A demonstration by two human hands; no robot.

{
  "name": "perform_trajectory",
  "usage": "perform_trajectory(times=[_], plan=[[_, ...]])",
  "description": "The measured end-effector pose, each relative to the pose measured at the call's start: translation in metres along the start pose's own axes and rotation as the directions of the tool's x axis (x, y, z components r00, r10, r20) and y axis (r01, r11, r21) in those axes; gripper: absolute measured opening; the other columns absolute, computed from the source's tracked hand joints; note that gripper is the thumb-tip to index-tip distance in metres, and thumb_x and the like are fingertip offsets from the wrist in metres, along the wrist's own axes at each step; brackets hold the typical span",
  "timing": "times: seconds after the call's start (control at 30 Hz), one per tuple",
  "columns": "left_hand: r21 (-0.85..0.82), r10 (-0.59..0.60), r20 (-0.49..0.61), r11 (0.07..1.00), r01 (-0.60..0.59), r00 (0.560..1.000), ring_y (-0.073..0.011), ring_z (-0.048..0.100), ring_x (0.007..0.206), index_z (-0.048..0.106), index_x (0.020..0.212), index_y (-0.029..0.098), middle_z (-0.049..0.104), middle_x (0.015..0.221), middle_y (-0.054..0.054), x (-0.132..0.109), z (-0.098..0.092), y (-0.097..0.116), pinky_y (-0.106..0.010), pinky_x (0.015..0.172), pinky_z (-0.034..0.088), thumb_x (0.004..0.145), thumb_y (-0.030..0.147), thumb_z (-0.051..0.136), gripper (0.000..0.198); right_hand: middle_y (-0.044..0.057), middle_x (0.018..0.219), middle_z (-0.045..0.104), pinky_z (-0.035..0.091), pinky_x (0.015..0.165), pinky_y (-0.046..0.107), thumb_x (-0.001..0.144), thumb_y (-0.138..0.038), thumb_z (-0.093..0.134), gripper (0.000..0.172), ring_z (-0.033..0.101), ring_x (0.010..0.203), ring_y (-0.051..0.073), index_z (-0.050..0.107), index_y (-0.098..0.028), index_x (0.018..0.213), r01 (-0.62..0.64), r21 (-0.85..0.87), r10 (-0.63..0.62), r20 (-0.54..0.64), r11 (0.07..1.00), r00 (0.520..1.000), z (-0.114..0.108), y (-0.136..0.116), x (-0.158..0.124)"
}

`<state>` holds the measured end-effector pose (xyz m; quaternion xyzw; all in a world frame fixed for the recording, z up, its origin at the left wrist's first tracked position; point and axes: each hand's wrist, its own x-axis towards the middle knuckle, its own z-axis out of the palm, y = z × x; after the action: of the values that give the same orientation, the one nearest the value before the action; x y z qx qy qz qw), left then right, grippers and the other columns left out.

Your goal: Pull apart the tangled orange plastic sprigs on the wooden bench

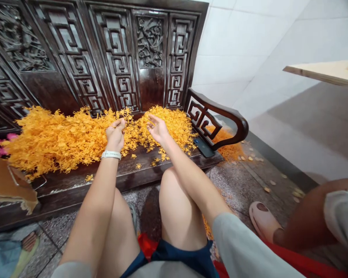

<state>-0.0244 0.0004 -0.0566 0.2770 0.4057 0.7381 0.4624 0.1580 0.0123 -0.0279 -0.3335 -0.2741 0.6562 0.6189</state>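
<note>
A big heap of small orange plastic flower pieces (60, 139) covers the seat of a dark carved wooden bench (84, 181). My left hand (115, 133), with a white watch band on its wrist, rests at the heap's front edge with fingers curled in a pinch on a few orange pieces. My right hand (157, 129) hovers just right of it over the heap, palm turned up, fingers spread apart and holding nothing. Several loose orange pieces (155, 159) lie on the bare seat below my hands.
A dark phone (203, 147) lies on the seat by the bench's armrest (220, 119). More orange pieces (229, 148) lie on the floor past it. Another person's leg and slipper (263, 222) are at right. Brown cardboard (8, 185) sits left; a wooden tabletop (327, 72) is upper right.
</note>
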Motion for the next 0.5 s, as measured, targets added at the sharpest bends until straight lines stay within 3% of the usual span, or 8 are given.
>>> perform_trajectory(times=[0.1, 0.2, 0.3, 0.37, 0.5], plan=[[0.039, 0.026, 0.037, 0.999, -0.027, 0.999, -0.0080, 0.058, 0.066, 0.079, 0.083, 0.016, 0.074, 0.081, -0.005, -0.003, 0.006, -0.003, -0.016, 0.053, 0.039, 0.071, 0.017, 0.091, 0.017, 0.009, 0.128, 0.065, 0.056, 0.075, 0.024, 0.093, -0.022, 0.063, 0.011, 0.064, 0.091, 0.014, 0.061, -0.020, 0.103, 0.039, 0.017, -0.037, -0.109, 0.999, 0.993, -0.006, 0.001, 0.005], [0.078, 0.068, 0.062, 0.994, -0.072, 0.996, -0.0108, 0.065, 0.073, 0.079, 0.080, 0.016, 0.074, 0.079, -0.006, -0.004, 0.010, -0.006, -0.018, 0.066, 0.050, 0.073, 0.012, 0.089, 0.012, 0.008, 0.123, 0.067, 0.053, 0.070, 0.022, 0.094, -0.028, 0.066, 0.016, 0.064, 0.087, 0.013, 0.060, -0.021, 0.107, 0.063, -0.134, -0.087, -0.183, 0.989, 0.979, -0.010, 0.002, 0.008], [0.154, 0.114, 0.113, 0.979, -0.131, 0.987, -0.0123, 0.067, 0.075, 0.079, 0.078, 0.014, 0.074, 0.079, -0.006, -0.007, 0.012, -0.007, -0.023, 0.077, 0.053, 0.075, 0.010, 0.088, 0.010, 0.005, 0.100, 0.071, 0.051, 0.061, 0.021, 0.092, -0.040, 0.075, 0.028, 0.062, 0.072, 0.011, 0.062, -0.019, 0.105, 0.040, -0.297, -0.032, 0.033, 0.954, 0.999, -0.007, 0.009, 0.007], [0.207, 0.137, 0.164, 0.963, -0.170, 0.977, -0.0133, 0.066, 0.074, 0.080, 0.079, 0.014, 0.074, 0.079, -0.005, -0.009, 0.011, -0.008, -0.025, 0.079, 0.053, 0.075, 0.010, 0.088, 0.010, 0.003, 0.092, 0.071, 0.052, 0.059, 0.022, 0.090, -0.043, 0.080, 0.032, 0.063, 0.067, 0.011, 0.062, -0.019, 0.104, 0.089, -0.360, -0.015, 0.203, 0.929, 0.979, -0.002, 0.016, 0.004], [0.331, 0.182, 0.223, 0.910, -0.250, 0.958, -0.0161, 0.064, 0.076, 0.077, 0.069, 0.016, 0.071, 0.071, -0.002, -0.011, 0.011, -0.011, -0.026, 0.079, 0.051, 0.070, 0.006, 0.089, 0.016, -0.005, 0.072, 0.065, 0.050, 0.055, 0.021, 0.091, -0.035, 0.079, 0.027, 0.058, 0.056, 0.009, 0.056, -0.021, 0.096, 0.243, -0.390, -0.132, 0.289, 0.888, 0.948, 0.007, 0.027, 0.001]])
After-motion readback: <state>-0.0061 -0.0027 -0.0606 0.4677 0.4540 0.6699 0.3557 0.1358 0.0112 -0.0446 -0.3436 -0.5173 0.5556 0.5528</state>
